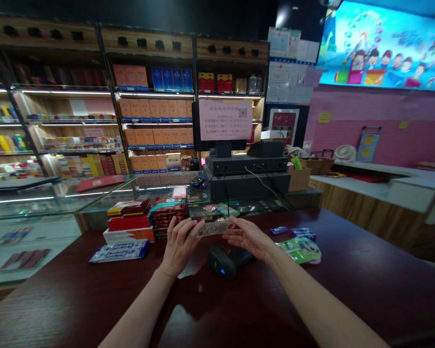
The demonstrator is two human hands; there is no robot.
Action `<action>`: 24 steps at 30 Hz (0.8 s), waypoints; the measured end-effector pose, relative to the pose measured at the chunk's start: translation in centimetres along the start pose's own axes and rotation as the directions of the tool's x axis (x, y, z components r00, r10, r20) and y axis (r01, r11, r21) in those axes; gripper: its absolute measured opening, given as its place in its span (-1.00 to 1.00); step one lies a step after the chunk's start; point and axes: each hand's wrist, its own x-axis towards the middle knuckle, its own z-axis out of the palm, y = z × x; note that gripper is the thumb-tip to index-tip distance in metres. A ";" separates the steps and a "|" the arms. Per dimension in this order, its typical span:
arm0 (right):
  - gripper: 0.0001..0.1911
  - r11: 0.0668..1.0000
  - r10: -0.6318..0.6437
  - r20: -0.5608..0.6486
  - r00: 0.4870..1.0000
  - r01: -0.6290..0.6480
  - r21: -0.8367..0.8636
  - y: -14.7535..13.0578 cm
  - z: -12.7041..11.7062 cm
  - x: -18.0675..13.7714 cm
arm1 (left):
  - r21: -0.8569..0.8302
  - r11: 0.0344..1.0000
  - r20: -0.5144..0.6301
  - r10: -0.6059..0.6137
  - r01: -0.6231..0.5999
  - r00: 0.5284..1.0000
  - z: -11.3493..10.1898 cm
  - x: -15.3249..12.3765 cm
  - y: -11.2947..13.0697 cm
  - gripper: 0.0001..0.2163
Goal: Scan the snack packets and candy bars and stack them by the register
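A narrow, pale printed box (216, 227) with a red mark at one end is held level above the dark wooden counter. My left hand (181, 243) is closed around its left end. At the opposite end, my right hand (249, 237) grips it, thumb on the upper corner and fingers underneath. Below the box lies a black barcode scanner (223, 263) with a blue light lit, partly hidden by my right hand. Left of my left hand are a stack of red packets (169, 215) and a blue-and-white packet (120, 251).
Red and white boxes (128, 222) are piled at the left. A green pouch (302, 250) and small purple packs (303, 234) lie to the right. Behind them, a glass case (145, 182) bears the register (246, 166) and a monitor with a paper sign (225, 120).
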 end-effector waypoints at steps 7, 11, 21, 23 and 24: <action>-0.62 0.991 -0.050 -0.056 0.997 0.057 0.123 0.8 -0.4 0.4 | -0.018 1.000 0.054 -0.024 0.026 0.998 0.3 0.3 0.6 -0.49; -0.63 0.981 -0.112 -0.086 0.990 0.124 0.149 1.0 -0.5 0.8 | -0.052 0.998 0.083 -0.042 0.046 0.996 0.0 0.9 0.8 -0.46; -0.64 0.930 -0.280 -0.266 0.922 0.329 0.161 1.1 0.5 1.7 | -0.463 0.601 0.385 -0.526 0.652 0.758 0.4 1.5 0.2 -0.54; -0.58 0.919 -0.314 -0.278 0.908 0.365 0.152 1.2 0.9 1.9 | -0.503 0.385 0.509 -0.592 0.774 0.625 0.4 1.9 -0.3 -0.53; -0.54 0.913 -0.332 -0.275 0.903 0.380 0.147 1.3 1.1 1.9 | -0.504 0.304 0.560 -0.598 0.809 0.574 0.3 2.1 -0.6 -0.52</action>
